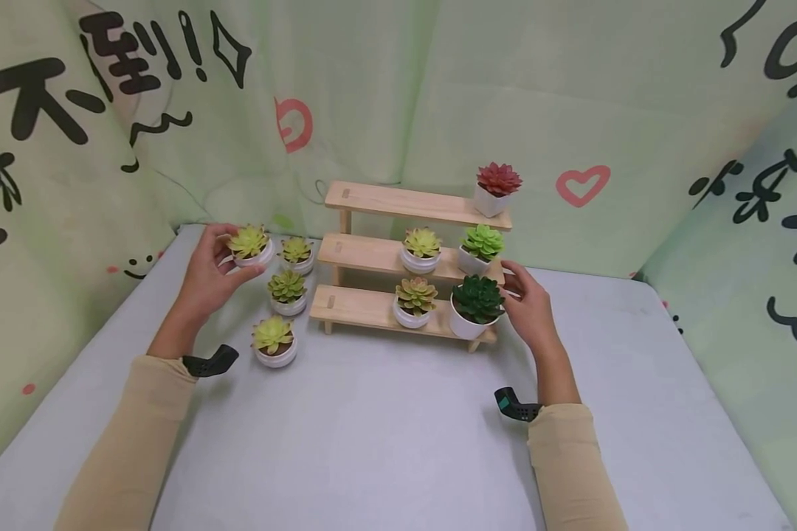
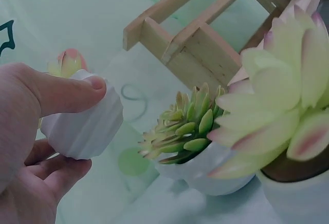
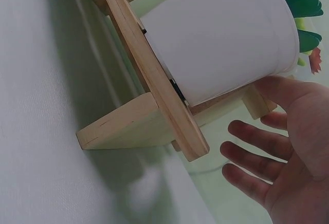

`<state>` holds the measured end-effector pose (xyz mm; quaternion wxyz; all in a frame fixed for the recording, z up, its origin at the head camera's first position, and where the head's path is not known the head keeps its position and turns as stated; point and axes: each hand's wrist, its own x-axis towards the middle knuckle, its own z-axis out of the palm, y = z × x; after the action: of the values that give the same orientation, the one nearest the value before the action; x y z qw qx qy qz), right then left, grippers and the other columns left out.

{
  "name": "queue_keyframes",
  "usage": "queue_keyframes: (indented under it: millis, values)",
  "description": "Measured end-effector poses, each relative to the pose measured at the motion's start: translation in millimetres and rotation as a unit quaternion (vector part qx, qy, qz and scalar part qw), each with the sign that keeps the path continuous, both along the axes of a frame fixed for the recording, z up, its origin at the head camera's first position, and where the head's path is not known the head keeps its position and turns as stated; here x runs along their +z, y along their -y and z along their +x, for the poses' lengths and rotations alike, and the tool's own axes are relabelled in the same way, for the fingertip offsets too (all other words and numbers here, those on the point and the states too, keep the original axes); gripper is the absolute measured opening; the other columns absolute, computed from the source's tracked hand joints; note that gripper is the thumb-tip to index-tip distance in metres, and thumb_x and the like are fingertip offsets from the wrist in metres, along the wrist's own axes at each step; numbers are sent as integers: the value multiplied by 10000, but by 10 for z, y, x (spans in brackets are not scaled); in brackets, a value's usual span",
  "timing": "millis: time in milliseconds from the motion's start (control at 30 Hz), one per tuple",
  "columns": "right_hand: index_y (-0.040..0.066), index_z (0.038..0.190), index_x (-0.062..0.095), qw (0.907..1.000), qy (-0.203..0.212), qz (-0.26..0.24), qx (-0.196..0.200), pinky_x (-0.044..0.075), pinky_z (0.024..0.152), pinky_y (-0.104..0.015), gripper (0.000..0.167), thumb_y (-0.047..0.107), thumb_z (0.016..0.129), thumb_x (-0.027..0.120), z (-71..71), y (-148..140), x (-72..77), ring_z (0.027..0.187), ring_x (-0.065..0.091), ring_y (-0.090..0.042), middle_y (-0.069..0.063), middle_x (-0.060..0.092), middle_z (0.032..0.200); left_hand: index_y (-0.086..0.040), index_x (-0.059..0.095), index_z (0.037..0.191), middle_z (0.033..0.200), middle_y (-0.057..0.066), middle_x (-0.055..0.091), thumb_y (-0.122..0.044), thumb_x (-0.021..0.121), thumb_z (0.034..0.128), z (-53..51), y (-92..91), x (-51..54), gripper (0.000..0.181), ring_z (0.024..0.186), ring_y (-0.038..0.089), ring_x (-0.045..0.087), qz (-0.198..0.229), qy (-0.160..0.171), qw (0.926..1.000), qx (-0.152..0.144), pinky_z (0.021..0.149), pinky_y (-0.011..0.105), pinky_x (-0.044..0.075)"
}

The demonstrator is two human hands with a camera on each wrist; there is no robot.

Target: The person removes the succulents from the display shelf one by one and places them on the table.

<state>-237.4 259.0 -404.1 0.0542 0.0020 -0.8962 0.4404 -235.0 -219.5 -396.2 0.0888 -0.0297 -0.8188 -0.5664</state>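
Observation:
My left hand (image 1: pixel 212 269) grips a small potted succulent (image 1: pixel 249 243) with pale yellow-green leaves near the table's back left. In the left wrist view its white ribbed pot (image 2: pixel 85 118) sits between thumb and fingers. Just right of it stand a succulent with reddish tips (image 1: pixel 296 251), a green one (image 1: pixel 287 287) and a pale one (image 1: pixel 274 338). My right hand (image 1: pixel 528 306) is at the right end of a three-step wooden shelf (image 1: pixel 359 304), beside a dark green succulent (image 1: pixel 478 301) in a white pot. Its fingers (image 3: pixel 257 154) are extended; whether the thumb touches the pot is unclear.
A red succulent (image 1: pixel 498 184) stands on the top step's right end. The middle step bears a yellow-green succulent (image 1: pixel 421 249) and a bright green one (image 1: pixel 481 247). A pinkish-green succulent (image 1: pixel 415 299) stands on the bottom step. A printed curtain (image 1: pixel 538 96) hangs behind the white table (image 1: pixel 385 428).

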Motion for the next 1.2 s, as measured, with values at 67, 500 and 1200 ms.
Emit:
queue_keyframes:
  millis: [67,500,1200]
  values:
    - [154,1486,365,10000,18,-22,-10,426,1081,-499,513,150,994,513,1,-7,1,1285,515,-366,-203,517,1411,-134,283,1391,1445,183,391,-100,718,863,-8,-1,-12,685,1343,316,413,37,3,10000,-9,1118,493,381]
    - [156,1484,368,10000,36,-40,-35,428,1078,-506,514,170,993,517,-6,-10,-8,1283,518,-368,-203,525,1403,-144,244,1429,1485,210,343,-165,709,880,-57,75,-116,720,1375,354,360,-106,238,9997,10,1129,535,345]
    - [156,1480,377,10000,-40,11,7,437,1071,-499,511,183,992,528,-1,-14,-11,1275,526,-368,-205,537,1389,-132,242,1401,1468,230,371,-154,707,882,-80,136,-240,697,1356,362,393,-331,379,9987,-14,1117,543,360]
